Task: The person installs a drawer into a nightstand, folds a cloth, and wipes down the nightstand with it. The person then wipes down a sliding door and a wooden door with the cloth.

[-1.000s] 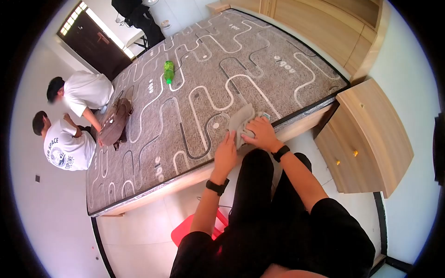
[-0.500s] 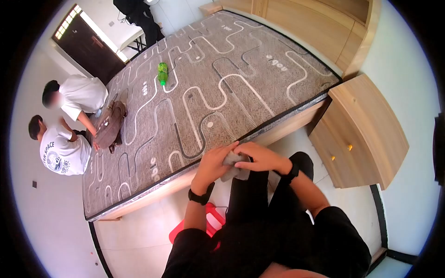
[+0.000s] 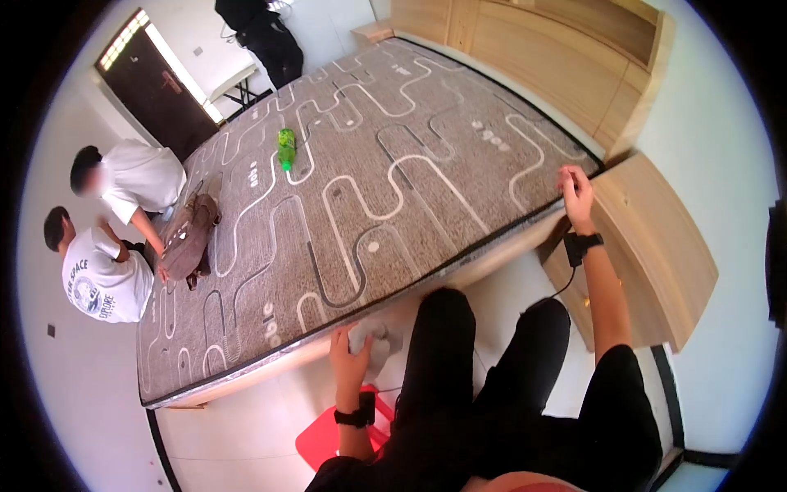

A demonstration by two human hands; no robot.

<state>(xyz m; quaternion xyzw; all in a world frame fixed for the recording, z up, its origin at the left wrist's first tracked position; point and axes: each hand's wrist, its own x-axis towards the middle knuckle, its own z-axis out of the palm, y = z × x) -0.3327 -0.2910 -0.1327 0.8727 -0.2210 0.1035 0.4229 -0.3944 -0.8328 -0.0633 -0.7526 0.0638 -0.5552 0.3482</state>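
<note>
My left hand (image 3: pixel 348 361) is closed around a crumpled grey cloth (image 3: pixel 370 343), just off the near side of the mattress (image 3: pixel 344 205). Part of the cloth is hidden behind the fingers and thumb. Over at the mattress's right corner, my right hand (image 3: pixel 577 195) is raised beside the wooden nightstand (image 3: pixel 656 246). Its fingers are curled in together, and whether anything small lies between them cannot be made out. Each wrist wears a black band; a thin cable hangs from the right one.
A green bottle (image 3: pixel 285 149) lies on the mattress. Two people in white shirts (image 3: pixel 111 275) sit at its left edge by a brown backpack (image 3: pixel 190 236). Below my left arm is a red stool (image 3: pixel 324 435). A wooden headboard (image 3: pixel 533 57) runs along the far right side.
My hands, together on the grey cloth before, have parted. The right has let go and swung up and right to the mattress corner; the left has moved down and left with the cloth.
</note>
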